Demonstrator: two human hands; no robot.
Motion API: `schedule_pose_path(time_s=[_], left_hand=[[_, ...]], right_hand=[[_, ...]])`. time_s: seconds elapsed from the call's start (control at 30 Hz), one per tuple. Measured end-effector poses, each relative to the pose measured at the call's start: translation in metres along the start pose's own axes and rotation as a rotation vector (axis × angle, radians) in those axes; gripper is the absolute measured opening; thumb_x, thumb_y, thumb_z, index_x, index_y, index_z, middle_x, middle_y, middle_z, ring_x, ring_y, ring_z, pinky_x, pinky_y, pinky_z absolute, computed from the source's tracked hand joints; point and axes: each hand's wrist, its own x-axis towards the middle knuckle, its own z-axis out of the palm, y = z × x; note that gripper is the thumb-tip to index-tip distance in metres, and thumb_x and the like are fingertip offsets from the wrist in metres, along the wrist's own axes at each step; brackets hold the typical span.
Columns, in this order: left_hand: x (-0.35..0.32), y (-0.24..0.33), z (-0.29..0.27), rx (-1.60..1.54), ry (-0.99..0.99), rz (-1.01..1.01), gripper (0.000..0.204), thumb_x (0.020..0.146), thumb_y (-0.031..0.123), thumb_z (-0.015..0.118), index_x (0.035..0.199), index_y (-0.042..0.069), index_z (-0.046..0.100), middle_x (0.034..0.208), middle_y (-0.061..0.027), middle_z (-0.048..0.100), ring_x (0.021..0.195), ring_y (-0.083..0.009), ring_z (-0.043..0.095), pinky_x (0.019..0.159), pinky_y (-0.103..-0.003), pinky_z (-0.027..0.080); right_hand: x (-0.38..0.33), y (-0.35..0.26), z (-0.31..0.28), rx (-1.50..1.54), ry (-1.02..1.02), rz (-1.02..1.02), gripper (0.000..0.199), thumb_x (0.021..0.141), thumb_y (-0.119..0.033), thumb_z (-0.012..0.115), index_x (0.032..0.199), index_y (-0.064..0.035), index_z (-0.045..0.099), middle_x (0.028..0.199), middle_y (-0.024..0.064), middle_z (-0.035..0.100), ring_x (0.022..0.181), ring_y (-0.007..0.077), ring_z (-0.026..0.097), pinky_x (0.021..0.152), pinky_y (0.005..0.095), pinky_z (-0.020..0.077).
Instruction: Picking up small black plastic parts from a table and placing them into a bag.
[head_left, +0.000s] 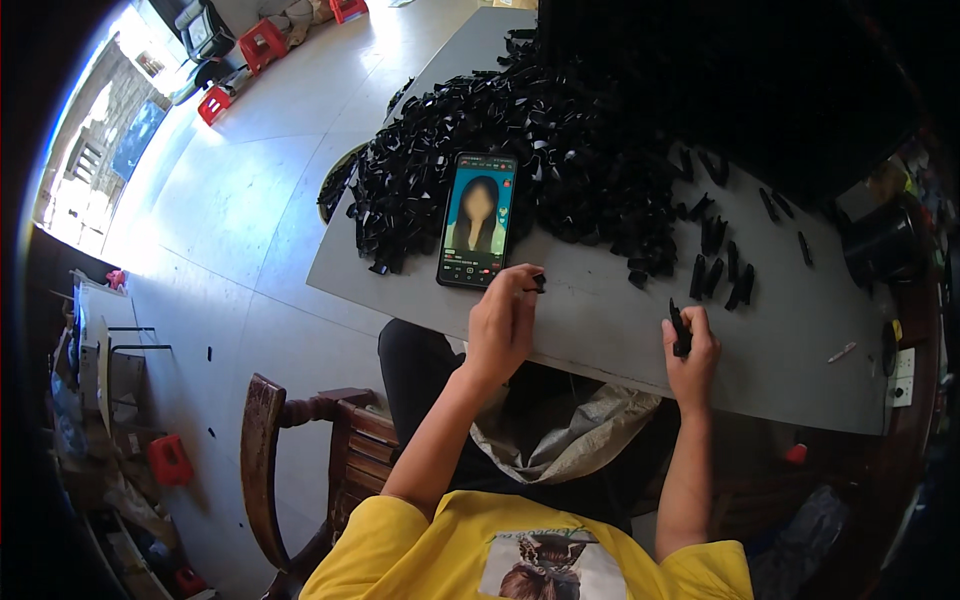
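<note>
My left hand (500,325) is closed at the table's near edge, just below an upright smartphone (476,220) with a lit screen. Its fingertips pinch a small black plastic piece (538,284), mostly hidden by the fingers. To the right, my right hand (692,358) grips a longer, narrow black plastic piece (681,330) that points up and away. Beyond both hands spreads a large heap of black plastic pieces (590,190), too tangled to tell their exact kind. Several loose black pieces (714,277) lie on the table right of the heap.
The grey table (800,335) carries a white pen-like stick (842,352) near its right side. A pale woven sack (560,450) hangs open below the near edge. A wooden chair (340,440) stands at left. A black cylindrical container (885,245) is at far right, near a wall socket (903,377).
</note>
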Motion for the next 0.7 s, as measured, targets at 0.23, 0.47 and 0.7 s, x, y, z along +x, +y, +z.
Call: schedule_pose_path(time_s=[0.23, 0.47, 0.7], left_hand=[[0.007, -0.032, -0.051, -0.117, 0.378, -0.047, 0.008, 0.097, 0.001, 0.040, 0.104, 0.003, 0.043, 0.110, -0.0146, 0.065, 0.048, -0.0010, 0.040, 0.044, -0.017, 0.033], [0.007, -0.032, -0.068, -0.094, 0.428, -0.035, 0.007, 0.099, 0.006, 0.039, 0.104, 0.003, 0.043, 0.110, -0.0146, 0.065, 0.048, 0.0006, 0.041, 0.044, -0.017, 0.035], [0.012, -0.033, -0.066, -0.001, 0.280, -0.111, 0.006, 0.096, 0.003, 0.041, 0.101, 0.002, 0.042, 0.101, -0.0140, 0.069, 0.050, -0.0046, 0.040, 0.047, -0.021, 0.036]], right_hand=[[0.000, 0.001, 0.000, 0.019, 0.004, 0.015, 0.018, 0.085, -0.007, 0.065, 0.086, -0.0020, 0.047, 0.067, 0.0105, 0.045, 0.058, 0.0227, 0.045, 0.057, 0.0312, 0.0413], [0.000, 0.002, -0.001, 0.027, 0.006, 0.024, 0.019, 0.086, -0.009, 0.065, 0.087, -0.0023, 0.047, 0.068, 0.0080, 0.043, 0.060, 0.0193, 0.042, 0.058, 0.0290, 0.0408], [0.000, 0.004, 0.000, 0.029, 0.021, 0.009, 0.019, 0.086, -0.008, 0.065, 0.086, -0.0027, 0.046, 0.066, 0.0068, 0.042, 0.058, 0.0166, 0.041, 0.056, 0.0286, 0.0390]])
